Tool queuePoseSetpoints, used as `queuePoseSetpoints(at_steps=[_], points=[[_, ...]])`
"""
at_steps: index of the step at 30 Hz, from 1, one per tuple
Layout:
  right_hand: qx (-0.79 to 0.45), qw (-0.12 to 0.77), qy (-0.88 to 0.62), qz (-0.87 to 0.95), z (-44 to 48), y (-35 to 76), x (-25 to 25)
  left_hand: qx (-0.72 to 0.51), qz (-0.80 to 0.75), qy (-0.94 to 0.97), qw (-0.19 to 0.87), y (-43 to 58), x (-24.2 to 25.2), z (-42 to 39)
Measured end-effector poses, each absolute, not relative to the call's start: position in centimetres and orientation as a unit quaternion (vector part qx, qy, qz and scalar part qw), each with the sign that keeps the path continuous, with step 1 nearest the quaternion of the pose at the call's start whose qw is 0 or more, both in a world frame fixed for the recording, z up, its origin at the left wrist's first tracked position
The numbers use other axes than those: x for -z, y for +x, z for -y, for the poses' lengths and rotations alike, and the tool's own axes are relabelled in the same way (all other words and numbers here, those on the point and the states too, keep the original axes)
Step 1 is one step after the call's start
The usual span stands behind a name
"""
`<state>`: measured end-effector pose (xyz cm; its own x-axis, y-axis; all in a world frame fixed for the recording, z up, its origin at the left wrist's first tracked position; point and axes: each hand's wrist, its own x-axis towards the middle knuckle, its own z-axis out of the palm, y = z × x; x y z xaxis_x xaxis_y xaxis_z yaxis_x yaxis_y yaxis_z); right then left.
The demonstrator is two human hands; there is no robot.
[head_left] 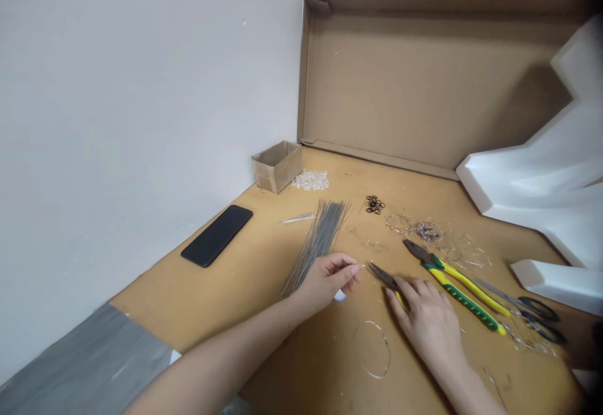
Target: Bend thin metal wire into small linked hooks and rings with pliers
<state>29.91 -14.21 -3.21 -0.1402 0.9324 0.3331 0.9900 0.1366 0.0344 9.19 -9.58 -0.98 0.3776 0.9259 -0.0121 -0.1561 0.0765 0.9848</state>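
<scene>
Thumb and fingertips of my left hand (334, 275) pinch a thin piece of wire (362, 267) that sticks out to the right. My right hand (426, 317) is wrapped round needle-nose pliers (382, 274), whose dark jaws point up and left close to the wire; whether they touch it I cannot tell. A bundle of straight grey wires (325, 226) lies behind and partly under my left wrist. Below the hands a bent wire loop (387, 352) rests on the tabletop (301, 365). Larger yellow-green pliers (466, 296) lie just right of my right hand.
Scissors (532, 308) lie at the right beside white foam pieces (532, 183). Tangled wire bits (428, 231) and black rings (374, 204) sit further back. A small cardboard box (277, 173), clear beads (311, 180) and a black phone (217, 236) are leftward. Upright cardboard (424, 88) stands behind.
</scene>
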Motion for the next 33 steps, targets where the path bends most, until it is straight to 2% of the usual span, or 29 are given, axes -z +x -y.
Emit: queuePoseSetpoints(at_steps=[17,33], points=[[0.127,0.140,-0.618,0.763,14.0,30.2,3.5,-0.415,-0.360,0.534,0.642,9.5,0.9,9.9],[0.103,0.120,-0.615,0.773,14.2,30.1,4.3,-0.411,-0.370,0.534,0.639,9.9,1.3,9.9]])
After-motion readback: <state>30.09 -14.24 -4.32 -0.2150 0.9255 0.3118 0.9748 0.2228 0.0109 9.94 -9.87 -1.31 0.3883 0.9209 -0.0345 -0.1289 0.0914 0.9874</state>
